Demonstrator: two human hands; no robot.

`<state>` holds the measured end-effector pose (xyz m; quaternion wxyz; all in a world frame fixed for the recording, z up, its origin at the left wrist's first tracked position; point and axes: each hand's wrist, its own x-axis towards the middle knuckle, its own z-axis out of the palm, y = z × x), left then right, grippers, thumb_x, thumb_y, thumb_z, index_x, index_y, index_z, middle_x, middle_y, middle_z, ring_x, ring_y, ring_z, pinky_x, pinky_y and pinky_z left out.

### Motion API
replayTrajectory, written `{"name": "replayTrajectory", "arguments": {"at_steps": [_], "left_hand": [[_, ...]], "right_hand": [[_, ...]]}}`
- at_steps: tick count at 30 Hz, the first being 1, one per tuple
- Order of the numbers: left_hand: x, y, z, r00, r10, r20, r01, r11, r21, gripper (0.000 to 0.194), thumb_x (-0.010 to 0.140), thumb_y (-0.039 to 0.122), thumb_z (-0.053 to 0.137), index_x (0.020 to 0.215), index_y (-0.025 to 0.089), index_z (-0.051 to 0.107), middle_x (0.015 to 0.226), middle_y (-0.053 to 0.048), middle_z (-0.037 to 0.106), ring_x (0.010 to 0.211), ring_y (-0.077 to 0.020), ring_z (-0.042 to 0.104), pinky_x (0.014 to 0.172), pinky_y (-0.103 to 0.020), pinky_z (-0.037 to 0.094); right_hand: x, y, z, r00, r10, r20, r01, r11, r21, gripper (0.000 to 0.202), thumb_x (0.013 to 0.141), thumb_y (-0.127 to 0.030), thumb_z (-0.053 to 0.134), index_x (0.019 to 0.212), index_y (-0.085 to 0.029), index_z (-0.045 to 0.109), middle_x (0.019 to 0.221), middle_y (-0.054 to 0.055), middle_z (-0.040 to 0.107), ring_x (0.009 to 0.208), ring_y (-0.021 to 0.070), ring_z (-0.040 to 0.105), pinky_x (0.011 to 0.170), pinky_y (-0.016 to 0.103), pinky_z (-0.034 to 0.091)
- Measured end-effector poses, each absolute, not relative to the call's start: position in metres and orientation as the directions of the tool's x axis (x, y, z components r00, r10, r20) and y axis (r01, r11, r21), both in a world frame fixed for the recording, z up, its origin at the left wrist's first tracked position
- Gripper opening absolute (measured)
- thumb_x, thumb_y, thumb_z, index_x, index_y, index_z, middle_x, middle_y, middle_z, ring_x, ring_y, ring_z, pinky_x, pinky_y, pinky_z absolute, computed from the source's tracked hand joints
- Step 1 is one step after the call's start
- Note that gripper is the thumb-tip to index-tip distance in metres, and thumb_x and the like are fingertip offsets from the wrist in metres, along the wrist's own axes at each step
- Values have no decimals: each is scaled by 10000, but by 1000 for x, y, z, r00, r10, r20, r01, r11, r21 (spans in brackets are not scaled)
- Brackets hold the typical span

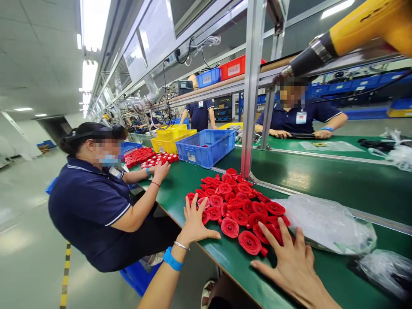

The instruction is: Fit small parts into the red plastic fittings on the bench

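Observation:
Many round red plastic parts (240, 216), each with a ringed face and some with a short stub at the side, lie heaped on the green bench top (180, 197). At the heap's near left edge is my left hand (195, 224), fingers spread and nothing held. My right hand (291, 262) hovers over the near right side of the heap, its fingers wide apart and also without anything in them. Whether the fingertips touch the red parts, I cannot tell.
A clear plastic bag (328, 223) lies right of the heap, with another bag (386, 270) nearer. Behind stand a blue bin (206, 148) and a yellow bin (164, 143). A yellow power screwdriver (354, 34) hangs upper right. A co-worker (103, 193) sits at left, handling red parts.

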<state>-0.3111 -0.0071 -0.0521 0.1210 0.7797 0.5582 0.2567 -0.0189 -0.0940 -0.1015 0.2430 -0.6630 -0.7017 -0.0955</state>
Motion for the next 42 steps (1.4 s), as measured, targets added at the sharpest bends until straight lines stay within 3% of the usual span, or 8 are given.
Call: {"name": "replayTrajectory", "arguments": {"at_steps": [6,21,28,32,36,39,41,42], "left_hand": [[-310,6,-45,274,949,154,833,-314,455,1340,362,824,755,1518,387,236,1646,-88,25,1445,-510,-149,1094,-770,15],[-331,67,-41,355,911,208,785,-412,463,1291,381,711,842,1491,262,359,1580,-177,215,1482,-441,35,1179,-626,119],[-319,-3,-45,360,882,304,720,-470,511,940,790,687,562,1540,254,198,1624,-119,103,1507,-333,-21,1206,-551,101],[-297,-27,-51,367,881,298,785,-465,409,1083,613,697,735,1519,316,279,1643,-84,116,1489,-430,-46,1172,-639,136],[-294,-13,-53,324,879,348,787,-455,417,835,723,605,663,1455,278,431,1610,-108,251,1467,-487,62,1122,-720,176],[-271,10,-59,233,804,548,690,-533,489,740,563,566,696,1282,537,526,1545,136,373,1413,-487,272,1077,-738,269],[-223,27,-60,148,726,671,536,-629,563,990,326,555,693,1278,641,435,1496,229,409,1367,-511,327,958,-797,312],[-190,31,-57,246,708,662,463,-686,562,1085,254,534,698,1297,630,419,1508,218,396,1364,-529,309,902,-815,325]], "right_hand": [[-30,-72,-93,-28,897,440,967,135,-214,829,716,-763,581,1424,-343,480,1599,125,113,1392,591,72,932,776,326],[-72,-36,-78,108,936,336,972,-28,-235,874,798,-692,555,1473,-160,394,1579,234,81,1383,607,12,983,753,269],[-70,-58,-67,75,953,293,947,24,-321,995,712,-633,678,1499,-139,323,1603,224,14,1416,542,-104,1036,754,199],[-72,-52,-61,33,967,252,908,76,-412,1023,734,-660,640,1532,-159,241,1618,180,-52,1405,512,-203,1068,755,104],[-71,-41,-53,36,981,190,908,47,-416,1124,671,-783,597,1549,-202,203,1628,138,-3,1395,546,-154,1055,774,99],[-73,-51,-40,86,977,194,926,-7,-376,1166,610,-872,530,1544,-239,233,1626,100,26,1430,496,-65,1099,706,150],[-75,-51,-25,15,974,226,960,49,-275,1161,617,-878,471,1547,-235,209,1620,81,39,1442,452,-84,1106,696,151],[-73,-47,-15,-43,976,214,978,84,-189,1068,666,-854,432,1533,-259,247,1616,45,98,1447,434,-87,1102,715,120]]}}
